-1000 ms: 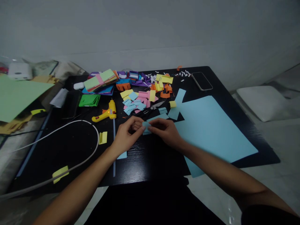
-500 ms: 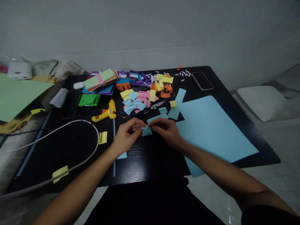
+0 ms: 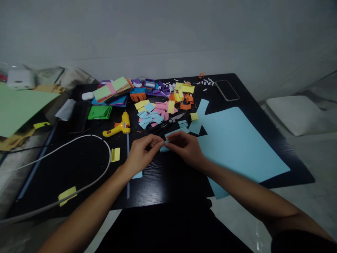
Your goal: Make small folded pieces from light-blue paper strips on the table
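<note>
With twelve o'clock taken as the wall side and the clock centred on the small blue paper piece [image 3: 164, 149], the paper is pinched from nine o'clock by the left hand [image 3: 143, 151] and from three by the right hand [image 3: 188, 149]. Both thumbs are brought almost together against its far edge, with hardly any gap left at the fingertips; the undersides of the fingers are hidden, and whether the paper is touching the black table [image 3: 168, 186] cannot be told. A crooked crease could be made if one thumb were pressed harder than the other, and so narrow a piece could be torn or let slip if the two pinches were pulled apart. At twelve, the scissors [image 3: 177, 118] are left lying near the fingers, so knuckles could be caught on them by a careless forward reach. At three, the large blue sheet [image 3: 244, 144] could be dragged or creased by the forearm lying across it. At ten, the glue gun [image 3: 124, 123] could be knocked by a wide leftward sweep.
</note>
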`<action>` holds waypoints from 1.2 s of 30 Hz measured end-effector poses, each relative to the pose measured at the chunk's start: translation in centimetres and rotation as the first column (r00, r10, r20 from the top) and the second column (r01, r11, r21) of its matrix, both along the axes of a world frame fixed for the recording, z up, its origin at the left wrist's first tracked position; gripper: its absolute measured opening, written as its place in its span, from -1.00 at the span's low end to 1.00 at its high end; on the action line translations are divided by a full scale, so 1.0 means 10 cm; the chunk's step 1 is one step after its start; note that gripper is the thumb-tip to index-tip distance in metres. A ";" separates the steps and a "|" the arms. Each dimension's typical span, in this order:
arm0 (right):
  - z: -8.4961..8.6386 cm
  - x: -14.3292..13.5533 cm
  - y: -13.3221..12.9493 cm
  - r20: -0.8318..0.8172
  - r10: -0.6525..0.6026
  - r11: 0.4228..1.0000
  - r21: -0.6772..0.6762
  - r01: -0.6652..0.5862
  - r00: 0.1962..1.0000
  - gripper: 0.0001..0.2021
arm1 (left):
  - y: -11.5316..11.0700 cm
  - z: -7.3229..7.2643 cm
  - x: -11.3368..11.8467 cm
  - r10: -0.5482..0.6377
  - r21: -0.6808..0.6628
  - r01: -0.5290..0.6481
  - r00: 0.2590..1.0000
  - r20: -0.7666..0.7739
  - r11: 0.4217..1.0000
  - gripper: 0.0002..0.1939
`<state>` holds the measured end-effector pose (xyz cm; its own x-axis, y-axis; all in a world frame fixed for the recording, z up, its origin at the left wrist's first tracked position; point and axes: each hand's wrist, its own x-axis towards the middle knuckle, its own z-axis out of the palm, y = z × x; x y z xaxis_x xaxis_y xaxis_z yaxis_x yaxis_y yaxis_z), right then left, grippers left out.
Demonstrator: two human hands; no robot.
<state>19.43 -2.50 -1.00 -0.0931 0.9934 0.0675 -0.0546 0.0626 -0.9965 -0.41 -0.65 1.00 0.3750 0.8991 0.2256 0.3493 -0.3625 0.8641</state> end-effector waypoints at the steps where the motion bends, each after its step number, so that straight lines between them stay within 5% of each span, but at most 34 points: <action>1: 0.00 0.00 0.00 0.012 0.007 1.000 -0.006 -0.007 1.000 -0.70 | 0.00 0.00 0.00 0.000 0.018 0.000 1.000 -0.015 1.000 -0.88; 9: 0.04 0.01 0.01 0.174 0.028 0.999 0.020 -0.032 0.984 -0.80 | 0.00 -0.02 -0.02 -0.011 0.079 0.018 0.996 -0.085 0.997 -0.85; 19: 0.03 0.00 0.04 0.088 -0.035 0.999 0.013 0.034 0.996 -0.82 | 0.00 -0.02 -0.01 -0.112 -0.146 0.112 0.994 0.006 0.983 -0.80; 25: 0.02 0.01 0.03 0.039 -0.005 0.999 -0.053 0.007 0.999 -0.76 | 0.03 -0.06 -0.02 -0.040 -0.189 0.035 0.999 -0.019 0.981 -0.78; 36: 0.06 0.04 0.05 -0.033 0.116 0.982 -0.146 -0.120 0.993 -0.77 | 0.00 -0.09 -0.02 0.018 -0.110 -0.015 1.000 0.022 0.994 -0.83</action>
<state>19.82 -2.00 -0.37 -0.2105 0.9747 -0.0754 -0.0767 -0.0933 -0.9927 -0.60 -0.62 0.10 0.3559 0.9250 0.1333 0.3337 -0.2590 0.9064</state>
